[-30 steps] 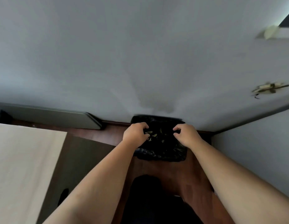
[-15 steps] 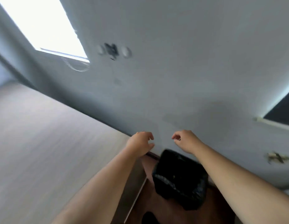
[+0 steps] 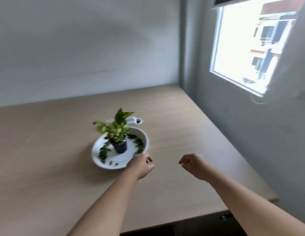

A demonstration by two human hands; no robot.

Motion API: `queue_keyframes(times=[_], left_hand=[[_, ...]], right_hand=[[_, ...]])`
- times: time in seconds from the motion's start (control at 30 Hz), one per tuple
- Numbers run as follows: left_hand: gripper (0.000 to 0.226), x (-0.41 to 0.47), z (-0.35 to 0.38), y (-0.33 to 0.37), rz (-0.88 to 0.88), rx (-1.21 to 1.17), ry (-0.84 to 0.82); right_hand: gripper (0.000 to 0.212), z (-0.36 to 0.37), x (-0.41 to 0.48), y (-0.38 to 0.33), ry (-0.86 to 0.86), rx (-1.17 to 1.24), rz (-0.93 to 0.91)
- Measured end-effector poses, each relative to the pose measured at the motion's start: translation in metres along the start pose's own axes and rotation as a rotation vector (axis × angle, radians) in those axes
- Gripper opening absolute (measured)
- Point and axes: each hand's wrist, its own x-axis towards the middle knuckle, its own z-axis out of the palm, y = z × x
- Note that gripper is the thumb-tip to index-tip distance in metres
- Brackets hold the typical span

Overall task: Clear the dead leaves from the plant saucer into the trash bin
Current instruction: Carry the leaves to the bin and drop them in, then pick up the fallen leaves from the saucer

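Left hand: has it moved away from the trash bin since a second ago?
Yes. The left hand was over the bin's open top; now it hovers over the table beside the white saucer, bin out of view.

Empty left hand (image 3: 143,165) beside saucer (image 3: 104,165) of leaves (image 3: 103,153)

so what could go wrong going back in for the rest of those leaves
1. The small pot stands loose in the middle of the saucer with a leafy plant above it; a hand reaching across could tip it.
2. Leaves lie along the far right rim and more on the left, so picking around the pot may leave some behind.
3. The left hand is right at the saucer's near edge; a knock could slide it across the table.
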Motion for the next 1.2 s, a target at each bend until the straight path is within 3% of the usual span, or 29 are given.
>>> queue_keyframes(times=[0.1, 0.27, 0.5, 0.67, 0.83, 0.97, 1.13, 1.2], left_hand=[[0.021, 0.004, -0.018, -0.060, -0.106, -0.028, 0.048], [0.037, 0.041, -0.051, -0.159, -0.194, -0.012, 0.071], [0.050, 0.093, -0.049, -0.191, -0.181, 0.015, -0.068], [0.057, 0.118, -0.040, -0.193, -0.195, 0.334, -0.155], [0.044, 0.127, -0.032, -0.195, -0.187, 0.319, -0.123], [0.027, 0.127, -0.030, -0.199, -0.134, 0.178, -0.087], [0.028, 0.130, -0.031, -0.204, 0.020, 0.151, -0.109], [0.031, 0.133, -0.031, -0.207, 0.045, 0.126, -0.122]], right_hand=[[0.020, 0.031, 0.028, -0.039, -0.078, -0.029, -0.059], [0.020, 0.103, 0.096, -0.113, -0.147, -0.079, -0.124], [0.025, 0.144, 0.161, -0.132, -0.167, -0.341, -0.140], [0.063, 0.165, 0.183, -0.140, -0.215, -0.532, -0.109], [0.083, 0.185, 0.190, -0.144, -0.225, -0.689, -0.128], [0.070, 0.190, 0.192, -0.146, -0.239, -0.689, -0.136], [0.023, 0.187, 0.199, -0.145, -0.301, -0.486, -0.174], [0.018, 0.188, 0.200, -0.140, -0.309, -0.455, -0.206]])
